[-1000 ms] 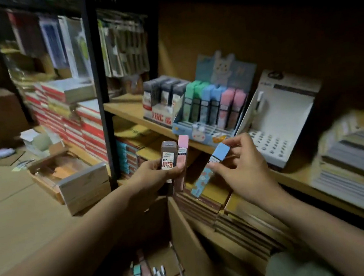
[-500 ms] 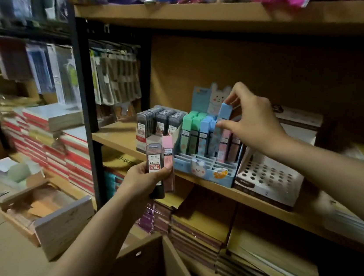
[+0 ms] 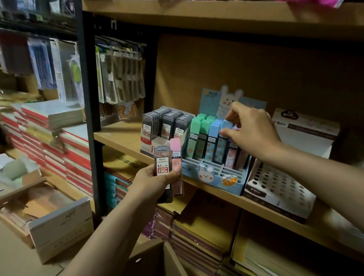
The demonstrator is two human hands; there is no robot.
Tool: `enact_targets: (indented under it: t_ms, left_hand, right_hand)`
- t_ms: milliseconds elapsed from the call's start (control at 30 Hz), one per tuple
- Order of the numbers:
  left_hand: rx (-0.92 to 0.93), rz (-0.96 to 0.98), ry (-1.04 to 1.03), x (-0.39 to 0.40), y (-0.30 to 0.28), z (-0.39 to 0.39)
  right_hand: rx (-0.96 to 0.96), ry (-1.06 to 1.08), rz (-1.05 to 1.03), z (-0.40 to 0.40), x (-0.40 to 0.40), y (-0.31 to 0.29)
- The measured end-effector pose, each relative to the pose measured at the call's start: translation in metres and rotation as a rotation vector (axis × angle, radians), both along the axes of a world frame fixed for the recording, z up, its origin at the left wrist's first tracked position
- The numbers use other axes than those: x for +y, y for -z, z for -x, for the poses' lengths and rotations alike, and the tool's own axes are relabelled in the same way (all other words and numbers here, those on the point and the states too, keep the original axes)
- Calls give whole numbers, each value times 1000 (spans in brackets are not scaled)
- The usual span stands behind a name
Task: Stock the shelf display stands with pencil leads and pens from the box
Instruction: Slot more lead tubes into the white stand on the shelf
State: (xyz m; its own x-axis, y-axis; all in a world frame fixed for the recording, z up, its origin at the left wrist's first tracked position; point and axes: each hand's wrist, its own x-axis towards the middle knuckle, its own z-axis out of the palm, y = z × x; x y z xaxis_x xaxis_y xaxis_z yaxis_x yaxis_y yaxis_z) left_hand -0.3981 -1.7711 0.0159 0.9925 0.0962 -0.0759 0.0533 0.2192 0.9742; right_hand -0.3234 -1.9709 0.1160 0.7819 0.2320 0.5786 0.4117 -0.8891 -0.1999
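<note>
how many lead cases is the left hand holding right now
2. Both in the left hand: a grey case in front and a pink case just to its right. More may hide behind them.

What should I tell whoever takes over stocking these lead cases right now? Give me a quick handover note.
Right hand: pinches a blue lead case, seating it in the bunny display stand.
Left hand: grips a dark 0.7 lead case and a pink lead case, below the shelf edge.
Done: green and blue rows look filled.
Left: pink case into the bunny stand, dark one into the grey lead stand; the white pen stand shows open holes.
</note>
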Motion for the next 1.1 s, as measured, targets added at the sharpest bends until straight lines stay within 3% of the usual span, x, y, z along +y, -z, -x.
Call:
enact_targets:
  t_ms: [333,600,700,767,933,1100]
  left_hand:
    - [6,-15,15,-4,-1,3]
    - [3,-4,41,-8,-4,9]
    - [-13,-14,62,-11,-5,11]
    - [-35,-30,87,-12,-6,11]
    - [-50,-32,189,-17,-7,10]
    - [-32,11,221,-21,-10,7]
  right_hand:
    - [-61,99,122,-13,0,8]
    - [-97,159,93,-16,0,20]
    - [-102,75,13,-7,3,16]
    - [-45,-95,-120,8,12,17]
    - [415,-273,-248,34,33,27]
    - [495,-268,-358,36,17,8]
